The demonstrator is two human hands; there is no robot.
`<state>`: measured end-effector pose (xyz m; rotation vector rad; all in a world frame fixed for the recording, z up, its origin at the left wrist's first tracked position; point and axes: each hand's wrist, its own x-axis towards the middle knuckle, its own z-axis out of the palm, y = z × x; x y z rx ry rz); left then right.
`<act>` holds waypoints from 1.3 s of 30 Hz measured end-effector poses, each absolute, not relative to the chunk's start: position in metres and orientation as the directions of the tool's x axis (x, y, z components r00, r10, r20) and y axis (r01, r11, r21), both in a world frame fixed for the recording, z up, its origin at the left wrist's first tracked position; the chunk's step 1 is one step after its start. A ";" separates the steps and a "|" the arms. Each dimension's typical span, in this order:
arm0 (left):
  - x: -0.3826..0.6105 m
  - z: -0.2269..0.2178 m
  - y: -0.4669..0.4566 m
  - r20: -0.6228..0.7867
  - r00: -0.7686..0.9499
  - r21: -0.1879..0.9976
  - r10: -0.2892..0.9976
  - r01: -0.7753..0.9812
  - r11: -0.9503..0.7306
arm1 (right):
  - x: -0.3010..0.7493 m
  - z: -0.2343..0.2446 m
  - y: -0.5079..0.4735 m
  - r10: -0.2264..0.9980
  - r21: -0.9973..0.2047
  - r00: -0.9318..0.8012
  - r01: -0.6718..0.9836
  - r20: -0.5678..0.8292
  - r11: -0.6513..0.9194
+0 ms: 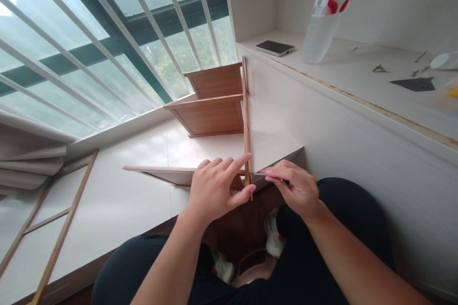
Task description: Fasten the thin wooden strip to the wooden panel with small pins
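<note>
Running straight away from both hands [214, 186] [295, 188]: upright wooden panel [246, 119].

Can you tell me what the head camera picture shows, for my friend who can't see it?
A person's left hand pinches a thin wooden strip standing on edge on a pale board, while the right hand presses a small thin tool against it. Brown shelf panels sit behind by a barred window; a phone lies on the ledge.
</note>
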<state>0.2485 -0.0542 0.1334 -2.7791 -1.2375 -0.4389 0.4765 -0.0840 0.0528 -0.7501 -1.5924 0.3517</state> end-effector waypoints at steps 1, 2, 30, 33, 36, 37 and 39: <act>0.249 0.134 -0.054 0.284 0.636 0.050 0.717 0.737 -0.674 | 0.477 0.053 -0.084 0.647 -0.622 -0.009 0.265 0.763 0.737; 0.249 0.133 -0.054 0.284 0.636 0.048 0.717 0.738 -0.673 | 0.477 0.052 -0.083 0.648 -0.622 -0.009 0.267 0.762 0.736; 0.249 0.134 -0.053 0.321 0.643 0.039 0.695 0.724 -0.688 | 0.462 0.062 -0.086 0.977 -0.981 -0.128 -0.110 0.173 0.160; 0.250 0.134 -0.053 0.326 0.644 0.034 0.692 0.724 -0.689 | 0.461 0.063 -0.085 0.977 -0.981 -0.139 -0.131 0.164 0.146; 0.250 0.134 -0.054 0.321 0.648 0.034 0.691 0.721 -0.692 | 0.465 0.060 -0.084 0.969 -0.974 -0.119 -0.086 0.217 0.207; 0.250 0.134 -0.054 0.318 0.648 0.034 0.692 0.721 -0.692 | 0.466 0.059 -0.084 0.965 -0.971 -0.121 -0.080 0.232 0.224; 0.250 0.134 -0.053 0.313 0.646 0.034 0.696 0.725 -0.688 | 0.467 0.057 -0.084 0.958 -0.966 -0.131 -0.091 0.254 0.244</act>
